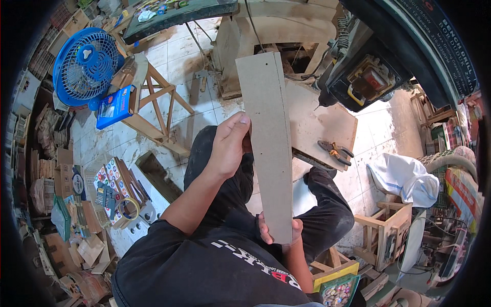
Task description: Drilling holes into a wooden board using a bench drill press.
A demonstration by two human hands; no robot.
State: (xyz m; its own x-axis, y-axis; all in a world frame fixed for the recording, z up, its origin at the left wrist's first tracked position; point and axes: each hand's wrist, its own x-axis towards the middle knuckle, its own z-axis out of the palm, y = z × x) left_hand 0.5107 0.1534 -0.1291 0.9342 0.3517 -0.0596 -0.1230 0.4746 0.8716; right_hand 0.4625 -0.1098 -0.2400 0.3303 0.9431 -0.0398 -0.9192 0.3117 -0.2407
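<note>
A long, tapering tan board (268,128), probably fibreboard, stands nearly upright in front of me, its wide end away from me. Several small dark holes run along its face, and a thin line follows its right edge. My left hand (231,142) grips the board's left edge above the middle, thumb in front and most fingers hidden behind. Low down, my right hand (297,227) wraps around the narrow end from behind, with fingertips showing at both edges. Beyond the board to the right is a bench drill (358,77), its thin bit pointing down over a wooden worktop (340,125).
Pliers (336,152) with dark and orange handles lie on the worktop's near edge. A blue fan (88,66) and a blue case (115,108) rest on a wooden stand at left. White cloth (404,179) lies over things at right. A tub of small pieces (338,292) sits beside me.
</note>
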